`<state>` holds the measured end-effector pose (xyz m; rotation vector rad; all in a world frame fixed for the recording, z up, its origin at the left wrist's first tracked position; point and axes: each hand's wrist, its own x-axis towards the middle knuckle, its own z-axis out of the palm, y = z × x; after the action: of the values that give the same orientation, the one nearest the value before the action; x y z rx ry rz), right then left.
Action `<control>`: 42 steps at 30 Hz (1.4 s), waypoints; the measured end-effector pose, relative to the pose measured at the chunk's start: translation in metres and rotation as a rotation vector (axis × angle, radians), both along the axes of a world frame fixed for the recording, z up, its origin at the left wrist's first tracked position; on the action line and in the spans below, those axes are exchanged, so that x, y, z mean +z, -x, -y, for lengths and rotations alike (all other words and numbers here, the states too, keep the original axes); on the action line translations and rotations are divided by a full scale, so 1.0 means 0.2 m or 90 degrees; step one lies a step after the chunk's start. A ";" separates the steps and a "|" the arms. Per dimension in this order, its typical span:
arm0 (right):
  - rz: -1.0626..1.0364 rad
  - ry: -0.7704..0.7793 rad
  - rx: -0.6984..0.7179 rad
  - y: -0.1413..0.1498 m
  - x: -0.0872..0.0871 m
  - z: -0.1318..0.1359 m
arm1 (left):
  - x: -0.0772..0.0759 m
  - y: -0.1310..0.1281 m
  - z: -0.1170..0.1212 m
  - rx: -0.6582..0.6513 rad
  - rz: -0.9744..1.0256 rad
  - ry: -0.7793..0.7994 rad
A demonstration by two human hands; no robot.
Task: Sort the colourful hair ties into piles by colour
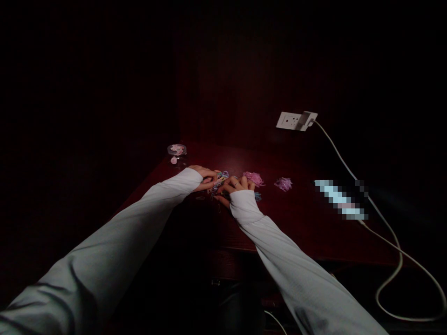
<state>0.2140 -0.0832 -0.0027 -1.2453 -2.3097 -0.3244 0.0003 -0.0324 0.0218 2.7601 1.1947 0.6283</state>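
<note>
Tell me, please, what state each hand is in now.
Left hand: curled at the multicoloured pile; grip cannot be told.
Right hand: bent at the same pile; grip cannot be told.

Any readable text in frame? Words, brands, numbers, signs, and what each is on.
None readable.
Lit screen: pixelated, nothing legible.
Wall socket and plug-in charger: no marking can be made out.
Clear container: too small and dim to tell if it carries print.
Small loops between the left hand and right hand: no lettering visible.
</note>
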 end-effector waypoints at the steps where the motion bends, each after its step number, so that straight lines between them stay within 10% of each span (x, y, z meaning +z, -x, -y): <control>1: 0.003 -0.002 -0.001 0.00 0.00 0.00 | 0.00 0.00 0.00 0.001 0.004 0.000; 19: -0.063 0.002 -0.025 -0.01 0.00 -0.01 | 0.02 0.00 0.02 0.000 0.010 0.022; 31: -0.123 -0.070 -0.108 -0.60 0.01 -0.04 | 0.01 0.01 0.01 -0.020 0.026 0.017; 42: -0.048 -0.032 -0.136 -0.62 -0.01 -0.04 | 0.01 0.03 0.01 -0.005 0.014 0.009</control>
<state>0.3387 -0.0756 -0.0044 -1.4558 -2.0963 -0.3994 -0.0051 -0.0354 0.0240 2.7382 1.1790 0.6449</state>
